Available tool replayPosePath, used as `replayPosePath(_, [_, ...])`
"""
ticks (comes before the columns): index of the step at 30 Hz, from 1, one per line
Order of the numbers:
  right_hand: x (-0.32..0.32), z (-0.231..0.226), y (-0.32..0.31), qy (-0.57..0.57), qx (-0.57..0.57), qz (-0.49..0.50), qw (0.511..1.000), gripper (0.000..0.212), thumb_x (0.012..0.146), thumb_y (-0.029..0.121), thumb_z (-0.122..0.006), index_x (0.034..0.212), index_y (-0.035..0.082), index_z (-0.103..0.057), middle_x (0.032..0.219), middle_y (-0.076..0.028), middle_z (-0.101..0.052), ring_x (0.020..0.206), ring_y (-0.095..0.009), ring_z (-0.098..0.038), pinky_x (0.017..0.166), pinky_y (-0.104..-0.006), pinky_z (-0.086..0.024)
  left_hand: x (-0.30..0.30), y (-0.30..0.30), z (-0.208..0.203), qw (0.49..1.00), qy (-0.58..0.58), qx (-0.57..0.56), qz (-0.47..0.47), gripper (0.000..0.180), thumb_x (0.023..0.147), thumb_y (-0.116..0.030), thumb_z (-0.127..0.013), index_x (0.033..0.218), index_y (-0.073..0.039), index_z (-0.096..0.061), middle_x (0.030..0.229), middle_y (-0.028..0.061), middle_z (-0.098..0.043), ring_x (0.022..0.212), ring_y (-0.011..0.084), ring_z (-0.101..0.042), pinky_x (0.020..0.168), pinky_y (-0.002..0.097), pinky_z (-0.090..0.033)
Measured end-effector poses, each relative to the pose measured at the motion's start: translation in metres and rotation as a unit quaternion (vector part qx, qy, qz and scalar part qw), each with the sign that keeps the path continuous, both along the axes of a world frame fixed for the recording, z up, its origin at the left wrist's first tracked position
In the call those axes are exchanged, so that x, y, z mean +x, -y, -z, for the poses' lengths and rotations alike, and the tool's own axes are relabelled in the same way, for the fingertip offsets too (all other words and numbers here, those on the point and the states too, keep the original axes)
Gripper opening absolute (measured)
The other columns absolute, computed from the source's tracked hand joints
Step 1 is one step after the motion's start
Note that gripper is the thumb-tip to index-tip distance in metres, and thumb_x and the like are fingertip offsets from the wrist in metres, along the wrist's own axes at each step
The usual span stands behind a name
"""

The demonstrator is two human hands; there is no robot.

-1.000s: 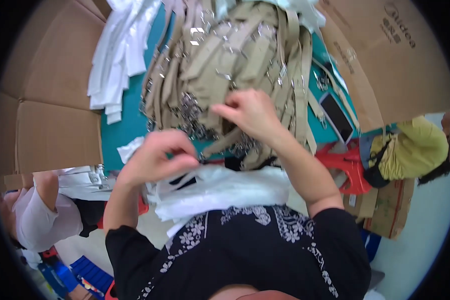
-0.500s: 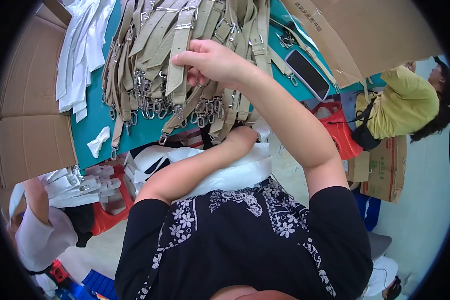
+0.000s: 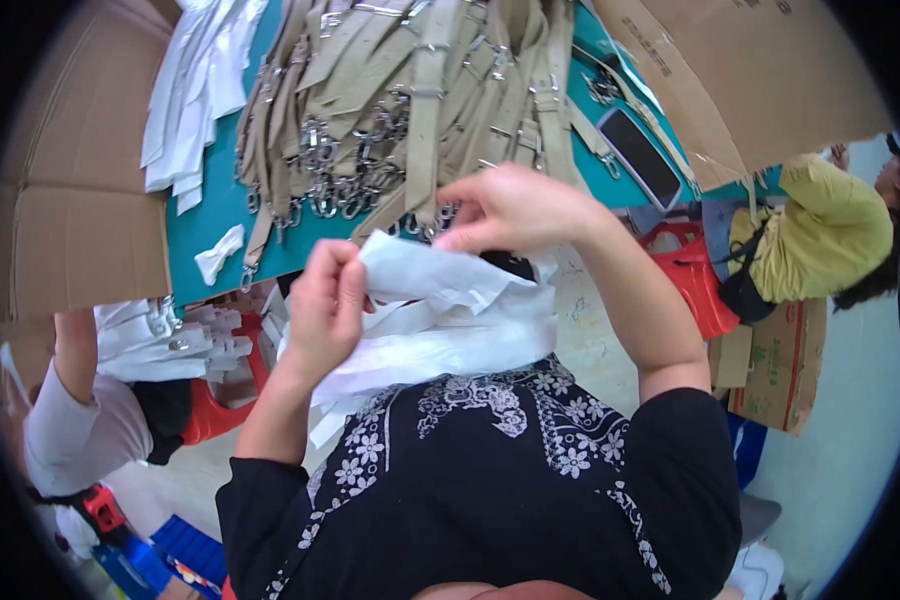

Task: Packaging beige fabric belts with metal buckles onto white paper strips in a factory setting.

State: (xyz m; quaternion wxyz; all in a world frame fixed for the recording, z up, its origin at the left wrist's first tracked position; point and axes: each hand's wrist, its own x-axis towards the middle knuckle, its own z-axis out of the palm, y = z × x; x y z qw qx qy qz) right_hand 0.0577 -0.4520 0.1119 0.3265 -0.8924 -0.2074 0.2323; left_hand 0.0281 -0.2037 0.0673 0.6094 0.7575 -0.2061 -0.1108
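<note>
My left hand point(image 3: 328, 305) pinches the end of a white strip point(image 3: 435, 275), a thin wrapping-like piece stretched across in front of me above my lap. Beside that end my right hand point(image 3: 520, 212) has its fingers curled at the lower end of a beige strap point(image 3: 426, 130), which hangs over the table edge; its grip is partly hidden. Around it lies a thick pile of beige straps point(image 3: 325, 90) with metal buckles and clasps point(image 3: 335, 175). More white strips point(image 3: 450, 345) lie across my lap.
The green table point(image 3: 205, 205) carries white strips point(image 3: 195, 110), a crumpled white scrap point(image 3: 218, 255) and a phone point(image 3: 640, 160). Cardboard boxes point(image 3: 80, 190) flank it. A person in yellow point(image 3: 815, 235) sits right; another in white point(image 3: 75, 425) is at left, near a red stool point(image 3: 210, 415).
My left hand has come up from the lap, bringing the white strip's end. My right hand has moved down and right to the table edge, drawing a strap lower.
</note>
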Motion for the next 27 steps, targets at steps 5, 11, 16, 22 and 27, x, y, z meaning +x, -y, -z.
replayPosePath(5, [-0.011, 0.016, -0.027, -0.076, 0.193, 0.001, 0.978, 0.047, 0.074, 0.021, -0.063, 0.113, -0.002, -0.052, 0.100, -0.013, -0.062, 0.088, -0.019, -0.061, 0.078, -0.0271, -0.046, 0.016, -0.006, -0.025, 0.989, -0.023, -0.098, -0.104, 0.010, 0.091, -0.011, -0.046, 0.092, -0.001, -0.047, 0.064, 0.0011, -0.055, 0.050, 0.0036, -0.050, 0.044, 0.0166, -0.041])
replayPosePath(11, [-0.038, 0.011, -0.049, 0.299, 0.183, 0.246, 0.904, 0.035, 0.066, 0.019, -0.069, 0.099, 0.012, -0.063, 0.091, -0.009, -0.058, 0.076, -0.022, -0.060, 0.067, -0.0305, -0.048, 0.031, -0.012, -0.012, 0.980, -0.114, -0.067, -0.150, 0.017, 0.089, -0.015, -0.051, 0.097, 0.000, -0.050, 0.064, 0.0000, -0.057, 0.049, 0.0032, -0.050, 0.040, 0.0176, -0.040])
replayPosePath(16, [-0.024, -0.021, -0.045, 0.455, 0.302, 0.030, 0.837, 0.032, 0.064, 0.012, -0.071, 0.094, 0.007, -0.062, 0.092, -0.009, -0.054, 0.078, -0.020, -0.054, 0.067, -0.0272, -0.044, 0.042, 0.001, 0.008, 0.940, -0.144, -0.270, 0.152, 0.070, 0.074, -0.032, -0.071, 0.124, -0.001, -0.033, 0.127, 0.0095, -0.039, 0.114, 0.0188, -0.041, 0.095, 0.0316, -0.034])
replayPosePath(22, [0.004, -0.062, 0.017, 0.305, 0.614, 0.439, 0.580, 0.015, 0.086, 0.020, -0.056, 0.093, 0.007, -0.058, 0.084, -0.002, -0.059, 0.074, -0.011, -0.053, 0.066, -0.0277, -0.045, 0.011, -0.013, 0.036, 0.910, -0.093, 0.195, 0.355, 0.045, 0.066, -0.026, -0.075, 0.100, -0.002, -0.060, 0.089, 0.0090, -0.064, 0.081, 0.0164, -0.059, 0.072, 0.0314, -0.046])
replayPosePath(27, [0.000, -0.038, 0.121, 0.250, 0.640, 0.527, 0.500, 0.020, 0.086, 0.018, -0.054, 0.101, 0.005, -0.054, 0.094, -0.006, -0.058, 0.088, -0.017, -0.056, 0.076, -0.0334, -0.047, 0.007, -0.171, 0.020, 0.957, -0.138, 0.244, 0.078, 0.029, 0.061, -0.024, -0.079, 0.071, -0.001, -0.065, 0.056, 0.0014, -0.056, 0.053, 0.0071, -0.048, 0.049, 0.0257, -0.041])
